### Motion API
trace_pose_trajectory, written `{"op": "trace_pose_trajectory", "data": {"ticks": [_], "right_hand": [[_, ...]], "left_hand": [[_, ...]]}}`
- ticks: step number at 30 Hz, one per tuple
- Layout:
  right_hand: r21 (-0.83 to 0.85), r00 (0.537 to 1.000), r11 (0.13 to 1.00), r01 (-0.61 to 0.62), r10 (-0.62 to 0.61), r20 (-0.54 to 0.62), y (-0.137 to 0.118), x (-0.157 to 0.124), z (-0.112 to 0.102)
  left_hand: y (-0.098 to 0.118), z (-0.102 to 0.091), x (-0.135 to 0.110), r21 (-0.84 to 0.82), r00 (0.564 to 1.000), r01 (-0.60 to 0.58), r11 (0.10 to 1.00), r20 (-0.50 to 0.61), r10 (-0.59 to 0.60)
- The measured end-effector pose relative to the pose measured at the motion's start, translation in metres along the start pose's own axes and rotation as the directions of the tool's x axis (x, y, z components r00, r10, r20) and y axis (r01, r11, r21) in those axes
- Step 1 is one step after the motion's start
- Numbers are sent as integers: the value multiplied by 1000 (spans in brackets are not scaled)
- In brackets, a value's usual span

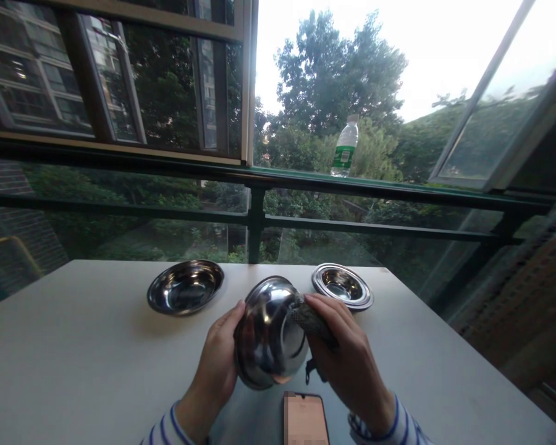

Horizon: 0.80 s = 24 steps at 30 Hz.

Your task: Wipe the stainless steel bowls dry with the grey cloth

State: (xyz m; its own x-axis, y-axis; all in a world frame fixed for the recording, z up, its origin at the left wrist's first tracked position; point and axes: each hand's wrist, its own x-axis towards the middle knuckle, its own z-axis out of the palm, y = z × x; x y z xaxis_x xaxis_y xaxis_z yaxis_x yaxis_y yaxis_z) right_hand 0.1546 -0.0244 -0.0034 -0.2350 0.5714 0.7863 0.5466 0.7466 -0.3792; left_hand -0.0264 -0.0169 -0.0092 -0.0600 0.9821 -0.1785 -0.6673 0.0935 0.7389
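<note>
1. The steel bowl [266, 340] is tilted in both hands, just beyond the phone [306, 417]; its rounded outside and ringed base show. Whether its lower edge touches the tabletop [74, 346] I cannot tell.
2. It looks like thin sheet metal, so probably light for its size, stiff, and hard to break, though a knock could dent it.
3. The polished curve gives fingers little to bite on and likely slips, more so if wet; the rim is the surest place to hold, with the thumb outside and fingers inside.
4. The left hand [220, 346], beyond the phone and to its left, grips the bowl near that rim, thumb along the edge; its other fingertips are hidden.
5. The right hand [345, 346], beyond the phone and to its right, is closed around a dark grey pad [308, 315] held against the bowl's outside. The pad looks soft and rough, easy to pinch.
6. Farther beyond the phone, 1 shallow steel dish [183, 293] lies to the left and nested steel dishes [343, 285] to the right.
7. Farthest beyond it are the railing [256, 216] and 1 bottle [345, 151].
</note>
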Motion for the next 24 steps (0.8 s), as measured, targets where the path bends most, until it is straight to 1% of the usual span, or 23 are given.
{"op": "trace_pose_trajectory", "data": {"ticks": [1,2,3,4,5,6,7,8,9,10,11,12,14,17,20,22,24], "right_hand": [[25,1000,999,-22,22,-9,3,-1,-3],[70,997,995,-70,71,-17,6,-3,-5],[138,989,980,-144,148,-20,9,-4,-6],[224,969,945,-240,249,-12,11,-5,-6],[326,932,880,-346,363,10,12,-6,-6],[434,877,779,-453,478,56,13,-7,-5],[538,808,647,-540,577,118,14,-7,-4],[625,740,502,-598,645,190,15,-7,-3],[688,684,367,-626,683,258,16,-6,-2],[731,644,255,-633,697,315,17,-6,0],[759,621,172,-627,699,355,18,-6,1],[776,611,122,-619,695,379,19,-6,3],[779,604,88,-621,687,404,21,-6,6],[764,587,94,-638,701,404,21,-8,9],[770,559,109,-629,751,351,21,-7,10],[780,551,133,-611,779,299,21,-6,10],[784,545,142,-604,792,276,22,-5,9]], "left_hand": [[1,-2,1,-13,1000,18,1000,-5,-18],[2,-4,3,-25,999,34,999,-13,-35],[2,-7,4,-34,998,50,998,-21,-51],[2,-9,5,-39,997,65,997,-32,-66],[1,-12,6,-42,996,81,996,-42,-83],[0,-14,7,-44,994,97,994,-50,-99],[0,-16,7,-45,992,112,993,-59,-114],[-1,-18,8,-47,990,124,991,-67,-127],[-2,-20,8,-49,988,132,990,-77,-136],[-2,-21,8,-52,986,137,989,-85,-141],[-2,-22,8,-54,985,140,989,-92,-144],[-3,-23,9,-53,984,140,989,-100,-145],[-3,-25,9,-44,984,141,989,-104,-144],[-4,-26,8,-30,983,149,988,-108,-151],[-4,-28,7,-37,977,170,985,-125,-173],[-4,-28,7,-40,975,174,984,-135,-178],[-3,-29,7,-43,972,178,983,-145,-182]]}}
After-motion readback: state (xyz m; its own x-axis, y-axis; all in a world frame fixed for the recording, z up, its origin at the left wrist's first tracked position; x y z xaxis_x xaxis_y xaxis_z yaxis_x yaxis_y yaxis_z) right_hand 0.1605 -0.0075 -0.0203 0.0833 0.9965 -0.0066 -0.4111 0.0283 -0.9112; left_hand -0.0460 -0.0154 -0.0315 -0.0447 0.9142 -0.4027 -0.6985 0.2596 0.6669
